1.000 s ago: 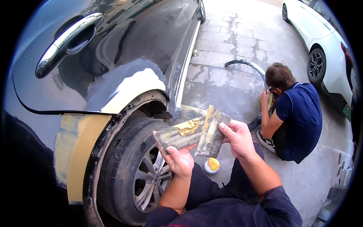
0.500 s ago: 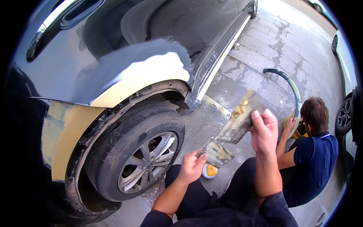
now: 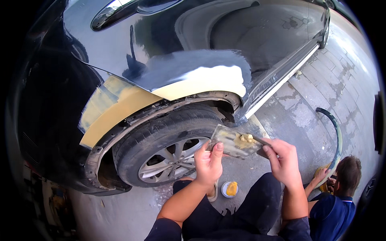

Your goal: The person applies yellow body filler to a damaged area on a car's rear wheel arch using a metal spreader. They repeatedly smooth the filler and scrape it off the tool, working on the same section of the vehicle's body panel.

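Observation:
My left hand (image 3: 208,166) grips a thin, smeared putty spreader (image 3: 229,141) by its near left edge, thumb on top. A lump of yellowish putty (image 3: 247,138) sits toward the right end of that blade. In my right hand (image 3: 284,160) is a second spreader (image 3: 263,148), pinched between thumb and fingers and seen nearly edge-on; it meets or overlaps the right end of the first. Ahead is a dark car's wheel arch, with yellow filler (image 3: 120,112) on the left panel and pale filler (image 3: 209,82) above the wheel.
A small round container (image 3: 230,189) with orange-yellow paste stands on the ground between my legs. The car wheel (image 3: 173,160) is close on the left. At lower right a co-worker (image 3: 333,213) in dark blue holds a curved trim strip (image 3: 337,132).
My hands have come level and together. The right spreader has swung down from a raised, face-on position to nearly edge-on at the left one. The view has turned toward the car.

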`<state>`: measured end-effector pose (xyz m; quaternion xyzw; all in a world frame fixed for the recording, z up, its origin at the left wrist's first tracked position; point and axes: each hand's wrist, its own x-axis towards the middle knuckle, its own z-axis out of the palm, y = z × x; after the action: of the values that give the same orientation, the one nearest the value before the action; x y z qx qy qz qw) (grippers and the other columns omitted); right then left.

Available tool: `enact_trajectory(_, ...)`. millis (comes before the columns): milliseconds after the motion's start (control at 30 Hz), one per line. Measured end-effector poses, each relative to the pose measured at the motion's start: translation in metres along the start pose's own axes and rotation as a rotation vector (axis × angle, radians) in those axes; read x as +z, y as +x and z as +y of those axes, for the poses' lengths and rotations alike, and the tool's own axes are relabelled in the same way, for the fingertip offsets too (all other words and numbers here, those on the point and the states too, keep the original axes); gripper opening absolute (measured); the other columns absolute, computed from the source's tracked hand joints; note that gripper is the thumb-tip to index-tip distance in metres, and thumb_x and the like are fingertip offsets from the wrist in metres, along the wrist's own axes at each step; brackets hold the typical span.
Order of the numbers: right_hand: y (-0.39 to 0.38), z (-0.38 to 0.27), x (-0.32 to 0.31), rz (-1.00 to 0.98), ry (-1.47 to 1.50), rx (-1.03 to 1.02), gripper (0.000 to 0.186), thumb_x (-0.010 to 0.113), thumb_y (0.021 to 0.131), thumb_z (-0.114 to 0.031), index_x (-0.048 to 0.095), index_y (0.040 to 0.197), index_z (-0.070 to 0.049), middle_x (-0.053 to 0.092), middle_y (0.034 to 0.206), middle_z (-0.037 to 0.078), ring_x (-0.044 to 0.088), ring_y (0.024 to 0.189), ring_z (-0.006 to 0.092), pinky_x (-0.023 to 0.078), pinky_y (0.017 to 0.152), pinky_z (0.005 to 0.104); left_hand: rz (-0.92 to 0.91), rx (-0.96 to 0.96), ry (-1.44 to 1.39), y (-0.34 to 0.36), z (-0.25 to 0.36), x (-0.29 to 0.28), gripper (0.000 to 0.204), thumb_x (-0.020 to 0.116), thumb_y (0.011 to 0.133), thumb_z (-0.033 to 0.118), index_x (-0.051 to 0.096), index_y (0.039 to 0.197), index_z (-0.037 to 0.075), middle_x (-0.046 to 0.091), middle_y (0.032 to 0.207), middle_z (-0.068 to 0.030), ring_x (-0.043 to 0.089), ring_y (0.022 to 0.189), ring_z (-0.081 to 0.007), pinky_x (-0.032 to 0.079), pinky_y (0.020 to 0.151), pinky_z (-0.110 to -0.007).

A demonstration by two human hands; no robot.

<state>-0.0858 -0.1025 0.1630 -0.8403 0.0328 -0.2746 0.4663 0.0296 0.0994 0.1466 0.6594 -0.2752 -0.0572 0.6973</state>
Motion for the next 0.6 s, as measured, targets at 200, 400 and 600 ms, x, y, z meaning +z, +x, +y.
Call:
enact_trajectory(200, 0.009, -0.014, 0.059, 0.382, -0.364, -0.322, 0.038, 0.062, 0.077, 0.010, 0.067, 0.114, 0.003, 0.069, 0.100, 0.020, 0.070, 0.090, 0.0329, 0.056, 0.079, 0.0378, 0.110, 0.040, -0.225, 0.006, -0.026, 0.046, 0.036, 0.038, 0.108, 0.025, 0.056, 0.117, -0.005, 0.065, 0.112, -0.0143, 0.068, 0.098, -0.0219, 0.060, 0.083, -0.037)
enact_trajectory(400, 0.008, 0.001, 0.065, 0.495, -0.361, -0.255, 0.042, 0.061, 0.073, 0.011, 0.066, 0.114, 0.006, 0.070, 0.098, 0.021, 0.071, 0.086, 0.0343, 0.057, 0.076, 0.0390, 0.049, -0.032, -0.461, 0.006, -0.035, 0.042, 0.038, 0.032, 0.109, 0.027, 0.052, 0.123, -0.002, 0.064, 0.116, -0.0148, 0.066, 0.104, -0.0229, 0.059, 0.087, -0.038)
enact_trajectory(600, 0.012, 0.004, 0.065, 0.399, -0.388, -0.369, 0.040, 0.061, 0.072, 0.005, 0.066, 0.112, 0.005, 0.069, 0.100, 0.018, 0.070, 0.085, 0.0318, 0.057, 0.076, 0.0375, 0.160, -0.010, -0.531, 0.010, -0.035, 0.037, 0.040, 0.033, 0.109, 0.028, 0.050, 0.121, -0.006, 0.064, 0.114, -0.0177, 0.068, 0.101, -0.0266, 0.060, 0.087, -0.041)
